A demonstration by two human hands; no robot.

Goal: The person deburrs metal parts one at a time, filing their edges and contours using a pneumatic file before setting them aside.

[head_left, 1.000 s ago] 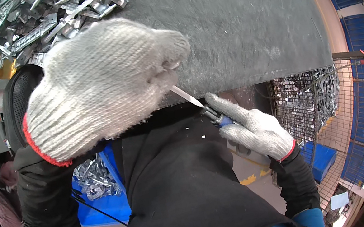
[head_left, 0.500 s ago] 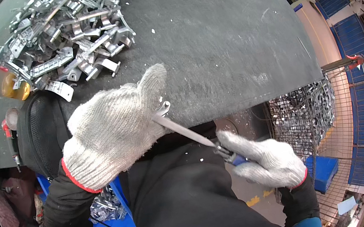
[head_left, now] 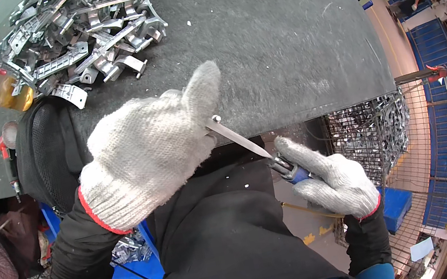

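My left hand (head_left: 148, 146), in a white knitted glove with a red cuff, is closed at the near edge of the dark table. A small shiny metal part (head_left: 216, 119) pokes out beside its thumb; the rest of that part is hidden by the glove. My right hand (head_left: 334, 180), gloved the same way, grips a file (head_left: 245, 143) by its blue handle (head_left: 299, 174). The file's long, narrow grey blade slants up to the left, and its tip meets the metal part at my left hand.
A heap of metal brackets (head_left: 94, 37) lies on the table (head_left: 271, 37) at the far left. Near it are a cup-like container (head_left: 2, 88), a black mesh case (head_left: 48, 151) and a red-and-black tool (head_left: 8, 158). A wire cage (head_left: 374, 138) of metal parts stands right, above a blue box (head_left: 397, 208).
Both hands have shifted slightly up and to the right with the file and the metal part. Less of the metal part's end shows now.
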